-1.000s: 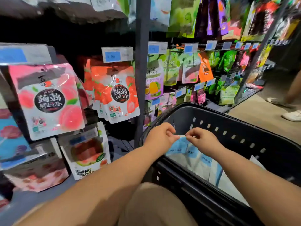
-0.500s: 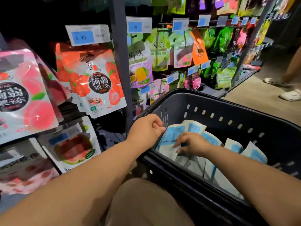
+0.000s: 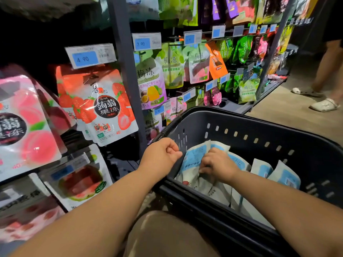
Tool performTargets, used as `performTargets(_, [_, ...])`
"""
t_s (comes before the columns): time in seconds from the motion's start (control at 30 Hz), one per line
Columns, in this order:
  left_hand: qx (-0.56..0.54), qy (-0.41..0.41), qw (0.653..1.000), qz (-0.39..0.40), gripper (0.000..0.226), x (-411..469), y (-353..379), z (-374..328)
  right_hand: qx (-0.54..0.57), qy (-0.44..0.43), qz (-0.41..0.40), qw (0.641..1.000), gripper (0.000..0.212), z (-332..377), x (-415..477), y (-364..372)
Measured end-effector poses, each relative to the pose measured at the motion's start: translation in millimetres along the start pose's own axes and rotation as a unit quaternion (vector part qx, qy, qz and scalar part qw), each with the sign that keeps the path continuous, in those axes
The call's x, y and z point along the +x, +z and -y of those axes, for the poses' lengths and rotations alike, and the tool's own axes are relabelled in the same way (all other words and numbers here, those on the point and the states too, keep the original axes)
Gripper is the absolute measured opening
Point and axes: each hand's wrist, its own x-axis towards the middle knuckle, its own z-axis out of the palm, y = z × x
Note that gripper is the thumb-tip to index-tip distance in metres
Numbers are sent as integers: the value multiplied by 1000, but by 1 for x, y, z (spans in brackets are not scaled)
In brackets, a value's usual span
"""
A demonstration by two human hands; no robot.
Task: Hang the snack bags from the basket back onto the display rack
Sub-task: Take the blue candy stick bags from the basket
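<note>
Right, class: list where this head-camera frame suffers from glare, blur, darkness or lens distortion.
Head view: glare streaks the strawberry jelly bag; the watermelon bag at lower left is blurred; the upper-left corner is nearly black; the rack post leans from wide-angle distortion; the blue-white snack bag gripped by the right hand is fairly sharp.

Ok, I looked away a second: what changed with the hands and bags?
Both hands had pinched one up by its top. Now the right hand is down in the basket, gripping a bag on the pile. The left hand has let go and curls, empty, by the rim. Basket and hanging bags stayed put.
</note>
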Motion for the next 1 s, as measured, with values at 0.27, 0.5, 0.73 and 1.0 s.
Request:
performTargets(0.27, [-5,-5,1000,1,20,-2,0,-1,209,195,-169,943,8,-35,-5,-39])
performTargets(0.5, [-13,2,1000,3,18,-1,-2,-2,317,249,-325,855,18,-17,-6,-84])
performTargets(0.73, [-48,-14,999,8,17,1,-1,0,328,272,-369,826,18,-16,-15,-98])
performTargets(1.0, [-125,-30,990,50,59,2,-5,-5,569,268,-355,691,21,9,-6,-107])
